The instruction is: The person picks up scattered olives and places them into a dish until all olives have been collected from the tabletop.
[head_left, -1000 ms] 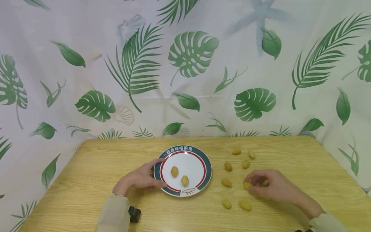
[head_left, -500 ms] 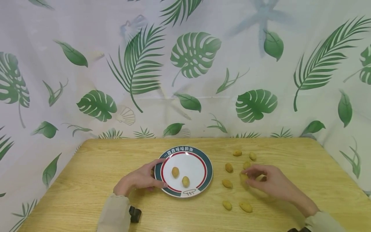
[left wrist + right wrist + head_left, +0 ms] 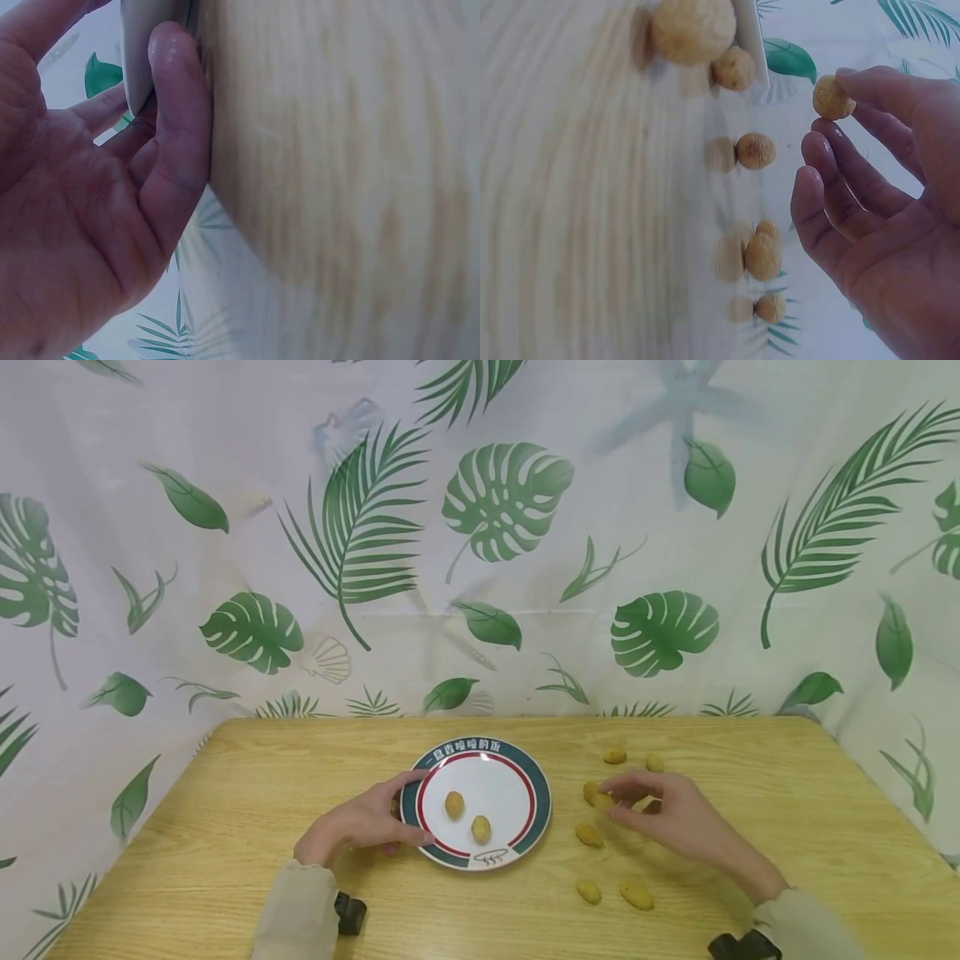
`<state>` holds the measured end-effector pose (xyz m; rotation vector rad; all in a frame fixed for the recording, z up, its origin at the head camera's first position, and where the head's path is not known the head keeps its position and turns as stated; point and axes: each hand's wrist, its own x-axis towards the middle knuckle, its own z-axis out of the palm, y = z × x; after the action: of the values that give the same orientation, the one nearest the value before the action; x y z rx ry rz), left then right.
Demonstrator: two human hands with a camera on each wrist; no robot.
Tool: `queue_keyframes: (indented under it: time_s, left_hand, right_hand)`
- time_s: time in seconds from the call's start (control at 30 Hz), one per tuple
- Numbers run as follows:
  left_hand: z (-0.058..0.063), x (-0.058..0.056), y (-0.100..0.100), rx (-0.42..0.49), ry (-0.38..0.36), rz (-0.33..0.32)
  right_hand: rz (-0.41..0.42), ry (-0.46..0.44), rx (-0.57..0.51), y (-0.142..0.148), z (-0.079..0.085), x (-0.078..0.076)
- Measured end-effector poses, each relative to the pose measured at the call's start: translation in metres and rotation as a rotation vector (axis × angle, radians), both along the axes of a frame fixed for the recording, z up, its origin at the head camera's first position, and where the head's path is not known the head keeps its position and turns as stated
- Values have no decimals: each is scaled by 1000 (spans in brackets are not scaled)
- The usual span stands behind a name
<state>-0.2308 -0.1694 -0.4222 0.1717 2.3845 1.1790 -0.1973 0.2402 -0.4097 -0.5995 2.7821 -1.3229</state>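
A white plate [image 3: 498, 785] with a dark teal rim and a red ring lies on the table. My left hand [image 3: 360, 822] grips its left edge, thumb at the near rim; in the left wrist view, fingers curl under the plate's edge [image 3: 137, 60]. Two small yellow-brown ovals, resembling little potatoes, lie on it: one oval [image 3: 453, 805] and a second oval [image 3: 481, 829]. My right hand [image 3: 671, 818] pinches another wrinkled oval [image 3: 831, 99] between thumb and fingertips. In the right wrist view it is raised off the table, between the loose ones and my palm.
Several loose ovals lie right of the plate, among them a far oval [image 3: 615, 757], a middle oval [image 3: 589, 835] and a near oval [image 3: 637, 894]. The wooden table [image 3: 247, 793] ends at a leaf-patterned curtain [image 3: 525, 677]. A black wrist camera [image 3: 350, 914] sits by my left sleeve.
My right hand has lifted the pinched oval from among the loose ones and moved it left and away from me. The left hand and plate have stayed in place.
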Motion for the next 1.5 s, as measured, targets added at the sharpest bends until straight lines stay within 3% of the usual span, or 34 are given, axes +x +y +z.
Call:
queue_keyframes:
  time_s: [0.93,1.13,1.5]
  left_hand:
    - [0,0,1,0,-3,-1]
    - [1,0,0,-4,-3,-1]
    - [-1,-1,0,1,3,-5]
  right_hand:
    - [106,-9,-53,-63,-7,-20]
    - [154,4,-39,-77,-8,-21]
    - [171,0,-4,-95,-11,-26]
